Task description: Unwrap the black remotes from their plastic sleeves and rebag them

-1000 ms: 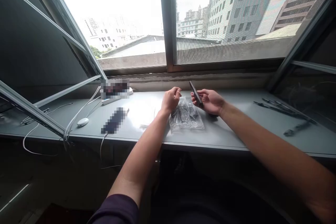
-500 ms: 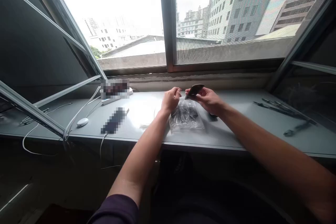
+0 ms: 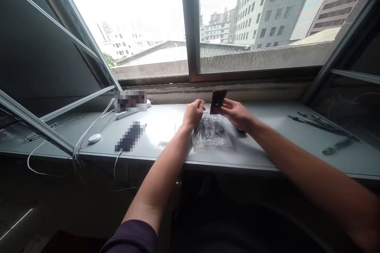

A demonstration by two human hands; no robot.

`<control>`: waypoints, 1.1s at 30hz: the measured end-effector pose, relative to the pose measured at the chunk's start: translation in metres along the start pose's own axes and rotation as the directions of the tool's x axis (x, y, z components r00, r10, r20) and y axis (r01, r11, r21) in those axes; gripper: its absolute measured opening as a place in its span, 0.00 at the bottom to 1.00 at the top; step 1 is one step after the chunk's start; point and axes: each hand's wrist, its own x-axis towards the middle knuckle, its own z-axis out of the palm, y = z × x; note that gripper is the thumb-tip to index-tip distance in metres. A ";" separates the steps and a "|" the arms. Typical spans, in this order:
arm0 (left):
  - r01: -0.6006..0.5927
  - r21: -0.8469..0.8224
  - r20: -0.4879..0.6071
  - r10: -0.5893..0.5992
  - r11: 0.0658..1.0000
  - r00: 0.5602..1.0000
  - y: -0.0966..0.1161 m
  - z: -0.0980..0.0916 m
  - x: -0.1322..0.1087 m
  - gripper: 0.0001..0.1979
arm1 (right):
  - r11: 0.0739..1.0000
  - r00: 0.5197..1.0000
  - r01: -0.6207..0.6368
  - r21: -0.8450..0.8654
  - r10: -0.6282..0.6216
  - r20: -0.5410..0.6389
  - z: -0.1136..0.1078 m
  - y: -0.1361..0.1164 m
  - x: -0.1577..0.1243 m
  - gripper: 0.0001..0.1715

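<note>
My right hand [image 3: 236, 113] grips a dark flat rectangular piece [image 3: 217, 99] by its right edge. The piece is held up above the desk with its broad face towards me, and a small light mark shows on it. Left of it, my left hand [image 3: 193, 114] is closed, its fingers curled with the tips together; whether anything is in them is hidden. Below both hands lies a clear plastic bag [image 3: 210, 136] with dark items inside. A small dark object [image 3: 242, 131] lies partly hidden under my right wrist.
The grey desk [image 3: 267, 154] runs along the window. At its left are a blurred-out phone-like device [image 3: 130, 137] on a cable, a white mouse-like object [image 3: 94, 138] and a white power strip [image 3: 132, 111]. Several thin dark tools [image 3: 323, 124] lie at the right, beside a metal frame.
My right hand has tipped the dark flat piece more upright, so its broad face now shows. My left hand has stayed almost in place.
</note>
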 end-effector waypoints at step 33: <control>-0.013 0.034 0.031 0.012 0.999 0.999 -0.003 0.002 0.000 0.12 | 0.978 0.973 -0.195 0.078 0.203 -0.108 -0.001 -0.012 -0.002 0.24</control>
